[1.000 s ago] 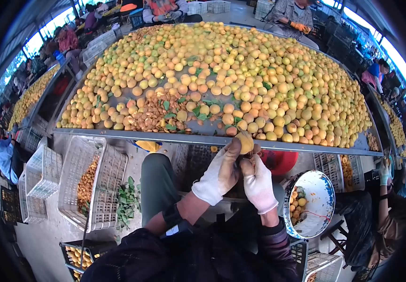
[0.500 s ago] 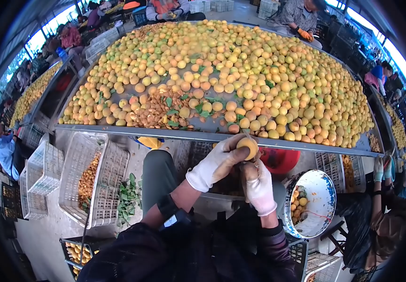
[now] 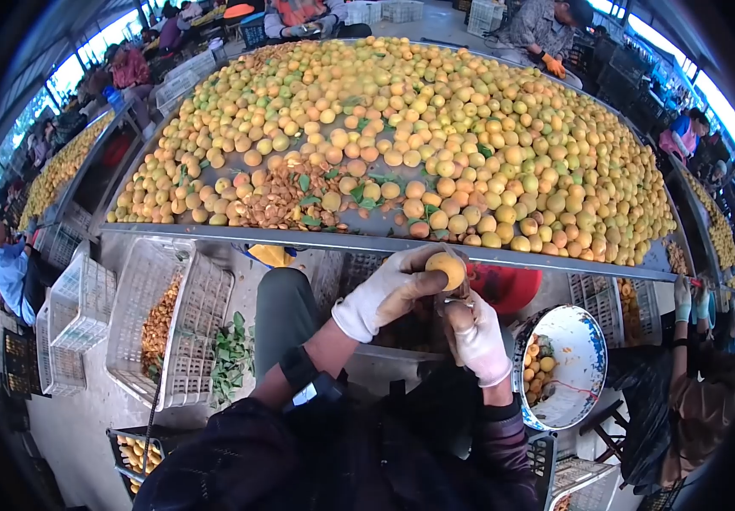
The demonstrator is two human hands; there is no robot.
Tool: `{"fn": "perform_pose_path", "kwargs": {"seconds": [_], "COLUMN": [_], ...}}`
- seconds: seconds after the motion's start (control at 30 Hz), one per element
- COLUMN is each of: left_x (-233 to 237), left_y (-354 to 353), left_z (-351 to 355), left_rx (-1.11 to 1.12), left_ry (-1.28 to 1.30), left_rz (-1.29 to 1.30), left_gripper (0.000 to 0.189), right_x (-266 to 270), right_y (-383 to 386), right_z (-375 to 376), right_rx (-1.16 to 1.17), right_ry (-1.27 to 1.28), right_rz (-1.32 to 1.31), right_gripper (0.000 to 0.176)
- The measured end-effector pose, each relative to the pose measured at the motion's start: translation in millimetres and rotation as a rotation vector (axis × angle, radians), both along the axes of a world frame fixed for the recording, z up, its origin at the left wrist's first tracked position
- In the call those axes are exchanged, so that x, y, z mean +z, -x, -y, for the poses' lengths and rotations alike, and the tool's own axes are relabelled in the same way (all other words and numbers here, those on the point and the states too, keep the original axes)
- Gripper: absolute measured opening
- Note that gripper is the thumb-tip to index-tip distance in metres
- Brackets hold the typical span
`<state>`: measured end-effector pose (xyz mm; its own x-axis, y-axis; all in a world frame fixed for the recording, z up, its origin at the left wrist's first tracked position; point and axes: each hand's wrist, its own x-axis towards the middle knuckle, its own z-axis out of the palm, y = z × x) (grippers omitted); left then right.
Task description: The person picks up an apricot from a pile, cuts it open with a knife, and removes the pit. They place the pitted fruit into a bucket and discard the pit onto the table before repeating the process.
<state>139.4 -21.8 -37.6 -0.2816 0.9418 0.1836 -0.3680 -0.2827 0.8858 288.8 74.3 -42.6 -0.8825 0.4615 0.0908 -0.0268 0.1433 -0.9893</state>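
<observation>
At the far left of the frame, a person in a light blue top (image 3: 10, 277) sits beside pale plastic crates. Right of them, at centre left, a large whitish slatted crate (image 3: 206, 328) holds a heap of orange-brown fruit pieces (image 3: 160, 328), with loose green leaves (image 3: 232, 353) on the floor beside it. Across the upper part of the frame stretches a grey metal-edged counter (image 3: 299, 238), thickly covered with round fruits (image 3: 504, 153) in yellow, orange and some green; a mound of brownish-orange pieces (image 3: 287, 194) lies toward its near left edge.

Just below the counter's near edge, slightly right of centre, the left hand (image 3: 389, 294) wears a white glove stained brown at the fingers. Its grip is clamped on a single held fruit (image 3: 446, 271). This fruit is round, smooth-looking and golden yellow with a soft orange tone, its upward face lit and paler than the rim. The right hand (image 3: 480, 336), also in a soiled white glove, is just below and to the right, its grip drawn together with fingers curled; whether it holds something is too small to tell.

Behind and right of it is a red basin (image 3: 516, 288). At lower right, a paint-chipped white bucket (image 3: 585, 379) holds yellow-orange fruits (image 3: 539, 366) along its left side.
</observation>
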Motion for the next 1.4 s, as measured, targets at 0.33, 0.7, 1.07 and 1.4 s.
{"fn": "perform_pose_path", "kwargs": {"seconds": [0.33,0.7,1.07,1.4], "left_x": [-1,-1,-24,-20], "left_y": [-27,-9,-34,-44], "left_z": [4,8,-13,-11], "left_rx": [0.107,-0.068,-0.169,0.0], "left_ry": [0.144,0.266,0.247,0.244], "left_rz": [0.049,0.166,1.078,0.881], "left_gripper": [0.039,0.045,0.045,0.036], "right_x": [-13,12,51,37], "right_y": [-7,-15,42,58], "right_z": [2,-22,-7,-19], "right_rx": [-0.041,-0.054,-0.519,-0.243], "right_ry": [0.067,0.521,0.408,0.666], "right_rz": [0.058,-0.194,-0.687,-0.683], "right_gripper": [0.056,0.037,0.049,0.046]}}
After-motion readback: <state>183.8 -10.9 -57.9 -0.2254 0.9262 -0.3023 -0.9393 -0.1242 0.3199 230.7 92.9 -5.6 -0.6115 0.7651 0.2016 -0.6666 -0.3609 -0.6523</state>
